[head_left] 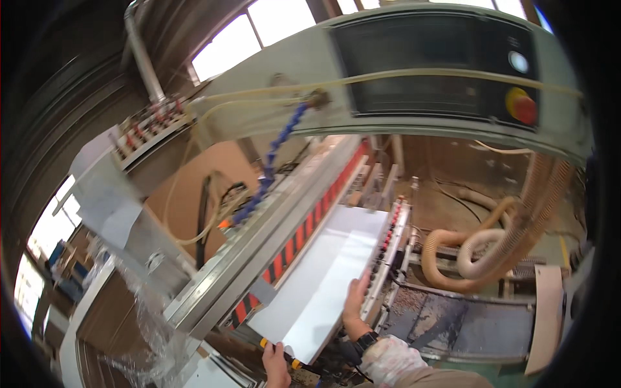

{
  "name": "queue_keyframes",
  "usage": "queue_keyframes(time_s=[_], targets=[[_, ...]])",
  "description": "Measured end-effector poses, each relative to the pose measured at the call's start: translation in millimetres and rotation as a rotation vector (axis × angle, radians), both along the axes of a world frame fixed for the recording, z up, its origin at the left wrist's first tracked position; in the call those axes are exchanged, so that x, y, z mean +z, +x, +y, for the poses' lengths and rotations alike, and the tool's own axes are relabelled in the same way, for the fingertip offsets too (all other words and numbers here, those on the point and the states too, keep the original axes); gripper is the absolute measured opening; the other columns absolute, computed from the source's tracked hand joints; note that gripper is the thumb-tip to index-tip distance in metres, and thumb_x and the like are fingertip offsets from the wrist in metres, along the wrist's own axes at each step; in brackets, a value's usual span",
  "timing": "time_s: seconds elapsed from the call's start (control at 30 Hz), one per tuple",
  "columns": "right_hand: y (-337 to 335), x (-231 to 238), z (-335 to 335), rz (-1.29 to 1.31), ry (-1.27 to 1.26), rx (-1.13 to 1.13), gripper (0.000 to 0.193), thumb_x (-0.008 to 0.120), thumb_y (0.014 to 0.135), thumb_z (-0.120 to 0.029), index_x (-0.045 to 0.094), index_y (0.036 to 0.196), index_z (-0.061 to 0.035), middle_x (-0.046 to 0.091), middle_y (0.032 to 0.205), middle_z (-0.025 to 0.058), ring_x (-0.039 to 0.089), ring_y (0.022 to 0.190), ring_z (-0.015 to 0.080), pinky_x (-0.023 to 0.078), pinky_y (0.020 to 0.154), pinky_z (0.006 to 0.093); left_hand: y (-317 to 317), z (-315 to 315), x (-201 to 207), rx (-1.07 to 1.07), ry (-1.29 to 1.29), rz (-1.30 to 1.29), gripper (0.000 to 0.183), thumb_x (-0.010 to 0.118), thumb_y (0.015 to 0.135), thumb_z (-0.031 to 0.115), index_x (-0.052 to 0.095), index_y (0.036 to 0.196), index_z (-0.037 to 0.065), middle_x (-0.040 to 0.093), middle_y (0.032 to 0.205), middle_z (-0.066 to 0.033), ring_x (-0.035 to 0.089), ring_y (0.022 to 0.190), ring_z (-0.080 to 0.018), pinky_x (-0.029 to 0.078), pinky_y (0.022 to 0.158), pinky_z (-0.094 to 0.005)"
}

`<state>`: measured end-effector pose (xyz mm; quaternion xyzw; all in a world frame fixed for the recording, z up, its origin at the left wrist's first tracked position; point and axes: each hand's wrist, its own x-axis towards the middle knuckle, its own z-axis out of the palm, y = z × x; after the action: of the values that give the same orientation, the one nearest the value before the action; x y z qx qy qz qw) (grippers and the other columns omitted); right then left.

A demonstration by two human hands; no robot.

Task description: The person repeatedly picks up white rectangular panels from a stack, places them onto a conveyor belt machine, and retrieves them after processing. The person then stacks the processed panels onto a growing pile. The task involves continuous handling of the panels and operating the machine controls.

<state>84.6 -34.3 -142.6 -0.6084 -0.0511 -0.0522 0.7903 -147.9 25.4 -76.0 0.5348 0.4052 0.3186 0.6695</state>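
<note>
A long glossy white panel [333,268] lies in a machine, between a red-and-black striped guard [301,240] and a rail with red rollers [390,236]. My right hand [354,305] rests along the panel's right edge beside the rail, its fingers stretched forward; a dark watch is on that wrist. At the panel's near end, my left hand [276,367] has its fingers curled around a thin yellow-and-black bar-like piece [294,363]. Part of this piece is hidden by the hand, and its kind cannot be made out.
Overhead spans a pale machine beam with a dark control panel [433,61] and a red stop button [524,110]. A blue segmented hose [268,165] hangs left of centre. Coiled ducts [446,258] and a debris-strewn tray [459,323] stand right. Clear plastic film [152,323] hangs left.
</note>
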Motion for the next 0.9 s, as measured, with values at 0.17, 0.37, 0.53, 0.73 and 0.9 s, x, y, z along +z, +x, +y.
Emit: queue_keyframes(time_s=[0.17,0.37,0.53,0.73,0.9], targets=[[24.5,-61.9,1.4,-0.185,-0.039,-0.015,0.047,0.025,0.096,-0.012,0.013,0.139,0.0019,0.015,0.146,0.0117,0.014,0.134,0.0211,0.011,0.110,0.0307,-14.6,21.0,-37.2,-0.092,0.132,0.141,0.030,0.048,0.091,0.017,0.051,0.118,0.002,0.058,0.098,-0.0047,0.052,0.083,-0.0115,0.043,0.072,-0.0250],[46.9,-63.5,-3.1,-0.129,0.035,0.028,0.053,0.025,0.098,-0.031,0.018,0.138,0.0028,0.022,0.142,0.0157,0.027,0.128,0.0265,0.020,0.108,0.0355,-5.7,12.3,-58.5,-0.039,0.215,-0.016,0.054,0.049,0.090,0.028,0.032,0.133,0.000,0.050,0.122,-0.0209,0.049,0.112,-0.0258,0.036,0.094,-0.0339],[-39.4,34.4,-0.4,0.155,0.318,0.140,0.058,0.029,0.095,-0.042,0.029,0.133,0.0025,0.035,0.135,0.0164,0.039,0.119,0.0289,0.031,0.102,0.0364,-22.2,22.5,-57.0,-0.186,0.393,-0.071,0.057,0.046,0.091,0.025,0.023,0.136,-0.001,0.031,0.137,-0.0227,0.030,0.129,-0.0311,0.024,0.105,-0.0343],[-49.1,31.7,4.1,0.283,0.284,0.270,0.063,0.029,0.093,-0.046,0.027,0.133,0.0032,0.035,0.134,0.0172,0.041,0.114,0.0300,0.032,0.098,0.0361,-14.9,15.7,-61.6,-0.272,0.541,0.148,0.069,0.047,0.087,0.030,0.014,0.136,-0.005,0.016,0.140,-0.0306,0.022,0.129,-0.0423,0.024,0.105,-0.0407],[78.8,-126.1,-47.0,-0.339,-0.229,-0.008,0.042,0.027,0.096,-0.021,0.034,0.128,0.0050,0.043,0.124,0.0190,0.042,0.113,0.0246,0.032,0.098,0.0339,-15.7,15.4,-70.6,-0.348,0.614,0.079,0.076,0.052,0.083,0.033,0.013,0.137,-0.003,0.009,0.141,-0.0313,0.018,0.129,-0.0448,0.024,0.105,-0.0415]])
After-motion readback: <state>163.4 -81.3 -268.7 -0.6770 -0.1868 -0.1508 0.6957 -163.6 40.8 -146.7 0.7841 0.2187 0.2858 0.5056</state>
